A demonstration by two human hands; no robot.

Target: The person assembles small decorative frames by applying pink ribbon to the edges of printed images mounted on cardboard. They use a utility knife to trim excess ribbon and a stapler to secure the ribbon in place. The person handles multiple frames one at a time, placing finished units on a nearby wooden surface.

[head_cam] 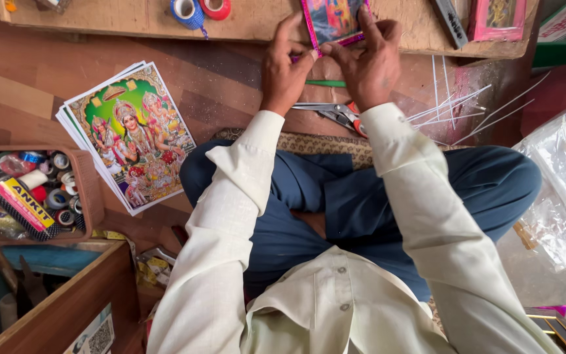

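Nearest the camera, a person in a cream long-sleeved shirt and blue trousers sits cross-legged, arms stretched forward. To the left, an open wooden box holds small tape rolls and packets, and beside it a stack of glossy coloured prints lies on the brown floor. Just past the knees, a pair of scissors rests on the floor under the right wrist, with thin white sticks scattered to its right. Farther out, the left hand and right hand are both closed in a pinch on the lower edge of a small picture with a pink border, thumbs and fingertips gripping it from either side. The picture lies on the low wooden board at the far edge, where a blue tape roll and a red tape roll also sit.
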